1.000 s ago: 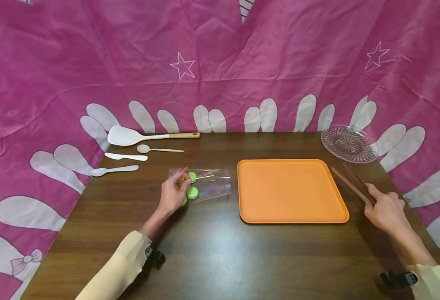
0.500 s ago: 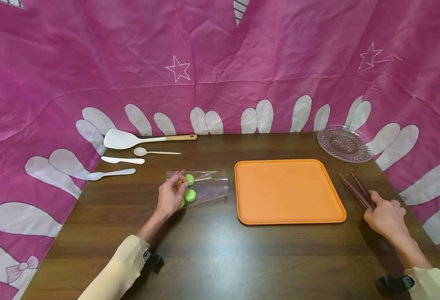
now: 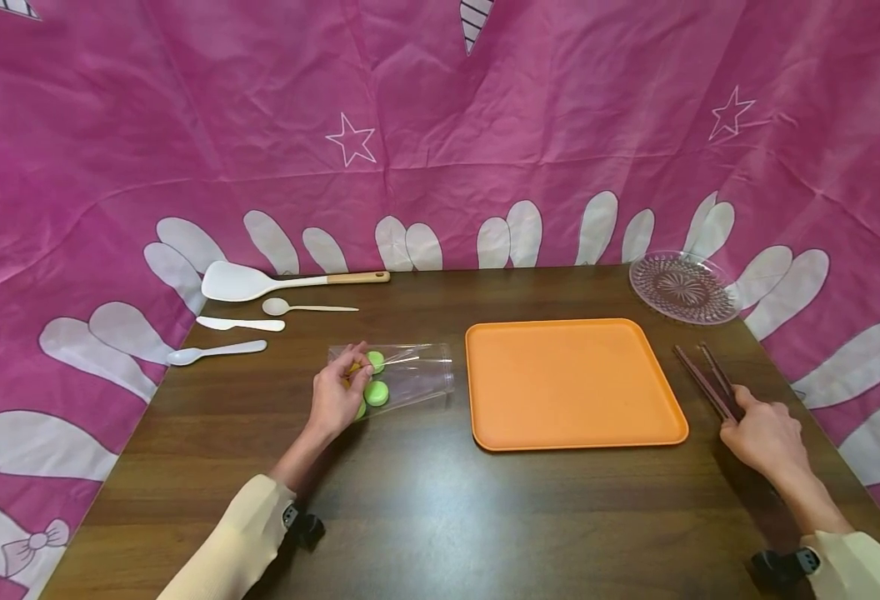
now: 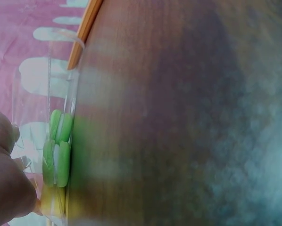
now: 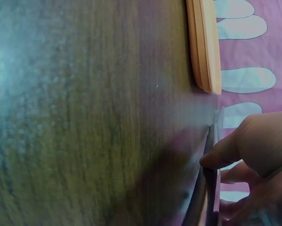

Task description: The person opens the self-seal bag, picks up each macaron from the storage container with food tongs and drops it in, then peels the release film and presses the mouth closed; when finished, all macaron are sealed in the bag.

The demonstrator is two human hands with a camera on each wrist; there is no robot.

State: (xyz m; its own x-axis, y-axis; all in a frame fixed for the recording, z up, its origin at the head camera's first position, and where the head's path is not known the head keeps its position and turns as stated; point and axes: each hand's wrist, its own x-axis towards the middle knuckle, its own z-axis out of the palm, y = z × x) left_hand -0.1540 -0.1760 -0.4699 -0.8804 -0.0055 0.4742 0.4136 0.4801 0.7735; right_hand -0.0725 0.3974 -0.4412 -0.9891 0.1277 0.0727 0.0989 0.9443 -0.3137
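My left hand [image 3: 337, 395] pinches the top of a clear plastic bag [image 3: 428, 371] lying on the table, left of the orange tray. Inside the bag are green macarons [image 3: 376, 393] with pale filling and yellow macarons [image 4: 51, 200], the latter partly hidden by my fingers in the head view. On the right, my right hand [image 3: 766, 435] grips a pair of dark brown chopsticks [image 3: 698, 379], their tips spread apart and pointing away from me, beside the tray's right edge. In the right wrist view, the chopsticks [image 5: 208, 188] pass under the thumb.
An orange tray [image 3: 575, 383] lies between the hands. A clear patterned plate [image 3: 683, 287] stands at the back right. At the back left lie a white spatula [image 3: 237, 282], a beige spoon [image 3: 278, 307], a white knife [image 3: 241, 323] and a white spoon [image 3: 218, 351]. Pink cloth hangs behind.
The chopsticks have turned in my right hand; their tips have swung away from the tray and are more widely spread. My left hand stays at the bag. The head view has shifted slightly.
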